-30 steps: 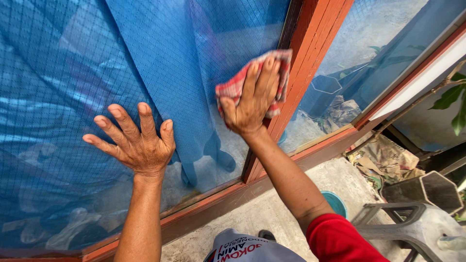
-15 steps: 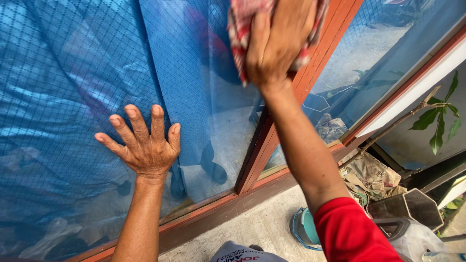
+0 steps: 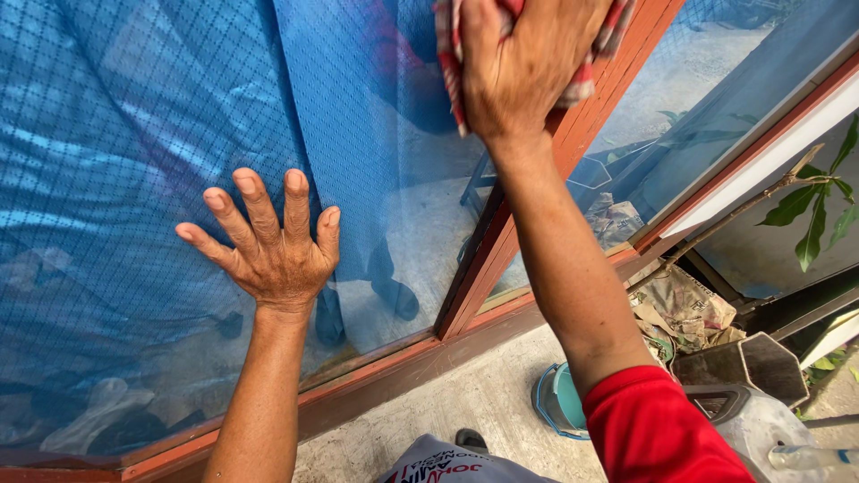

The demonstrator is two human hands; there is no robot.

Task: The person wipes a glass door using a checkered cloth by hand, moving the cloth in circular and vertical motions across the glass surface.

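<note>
While the left hand [image 3: 273,250] lies flat with its fingers spread on the window pane [image 3: 134,179], holding nothing, the right hand [image 3: 523,63] is closed over a red-and-white checked cloth [image 3: 586,85] and presses it against the glass just beside the red-brown wooden frame post [image 3: 573,152]. Taking that post as the landmark, the cloth sits high on its left edge, partly over it, bunched under the palm with only its fringes showing at either side of the hand; the left hand is well to the left of the post and lower down, so the right hand is by far the nearer to the cloth. The post runs slanting from the top right down to the bottom rail, and the right forearm lies roughly along that same line. Behind the glass hangs a blue mesh curtain [image 3: 340,134]. To the right of the post's foot, on the concrete floor [image 3: 465,402], stand a teal bucket [image 3: 559,402] and a dark hexagonal pot [image 3: 743,367], with crumpled litter [image 3: 684,309] just behind. Compared with a second ago, the cloth and right hand have climbed from mid-height on the post to near the top of the view, the left hand has stayed planted on the glass, and the bucket has come more fully into sight.
</note>
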